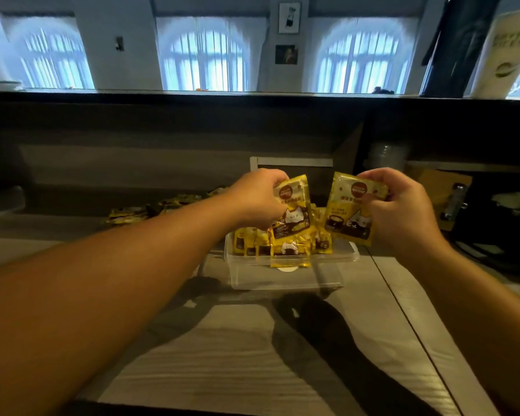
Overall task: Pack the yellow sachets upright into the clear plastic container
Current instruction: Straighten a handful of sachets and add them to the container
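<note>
While both arms reach forward to the middle of the frame, each hand holds a yellow sachet up above the clear plastic container [288, 273]. The left hand [257, 198] curls its fingers round the top corner of the left sachet [291, 211], which hangs upright and slightly tilted, its lower edge down among the packed ones. The right hand [403, 211] pinches the right sachet [350, 208] by its upper right edge, thumb in front, and holds it just right of centre, clear of the container's rim. Both sachets show a brown round label at the top and a white cat drawing lower down.

Inside the container, the packed sachets [252, 243] stand upright in a row along its far side; one more stands at the front, near the middle. The container sits on a pale wood-grain table [222, 355]. A loose pile of sachets [150, 208] lies on the table at mid-left, behind the left forearm. Arched windows [203, 55] fill the top of the frame.
</note>
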`<state>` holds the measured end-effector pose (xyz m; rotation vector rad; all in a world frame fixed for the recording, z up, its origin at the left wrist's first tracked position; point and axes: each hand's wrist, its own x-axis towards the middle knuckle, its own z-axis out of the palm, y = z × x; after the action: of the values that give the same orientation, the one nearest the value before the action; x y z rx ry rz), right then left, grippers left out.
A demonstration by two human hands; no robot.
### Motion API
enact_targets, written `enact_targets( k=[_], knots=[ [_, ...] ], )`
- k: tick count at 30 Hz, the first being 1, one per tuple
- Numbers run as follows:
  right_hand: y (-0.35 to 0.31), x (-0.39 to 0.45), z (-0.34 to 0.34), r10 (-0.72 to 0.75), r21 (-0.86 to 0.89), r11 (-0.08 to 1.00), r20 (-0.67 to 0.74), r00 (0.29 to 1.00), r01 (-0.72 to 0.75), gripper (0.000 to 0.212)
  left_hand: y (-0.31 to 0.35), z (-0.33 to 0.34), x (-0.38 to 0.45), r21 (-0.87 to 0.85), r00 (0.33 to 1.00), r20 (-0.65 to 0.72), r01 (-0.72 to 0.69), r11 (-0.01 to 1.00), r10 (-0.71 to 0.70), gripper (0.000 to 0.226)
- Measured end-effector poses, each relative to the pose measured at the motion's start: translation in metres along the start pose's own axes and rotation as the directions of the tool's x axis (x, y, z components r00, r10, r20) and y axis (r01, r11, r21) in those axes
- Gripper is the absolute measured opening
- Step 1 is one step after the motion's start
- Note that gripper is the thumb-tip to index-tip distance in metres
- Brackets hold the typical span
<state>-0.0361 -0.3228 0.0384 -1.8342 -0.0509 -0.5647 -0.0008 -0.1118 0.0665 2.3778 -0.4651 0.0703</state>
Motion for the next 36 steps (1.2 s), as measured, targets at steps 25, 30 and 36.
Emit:
enact_targets(
  k=[25,30,36],
  knots=[
    [0.022,0.018,0.036,-0.019,-0.019,1.000,-0.112,0.994,0.016,0.024,-0.017,0.015,0.002,0.219,0.994,0.085,-0.088,0.972,0.071,0.069],
    [0.024,0.017,0.051,0.002,-0.097,0.995,0.063,0.998,0.004,0.021,-0.019,0.023,0.005,0.274,0.997,0.051,-0.062,0.960,0.050,0.068],
    [0.029,0.026,0.040,0.002,-0.306,0.950,0.209,0.978,0.064,0.014,-0.019,0.037,0.019,0.224,0.994,-0.087,-0.042,0.974,0.063,0.039]
  ],
)
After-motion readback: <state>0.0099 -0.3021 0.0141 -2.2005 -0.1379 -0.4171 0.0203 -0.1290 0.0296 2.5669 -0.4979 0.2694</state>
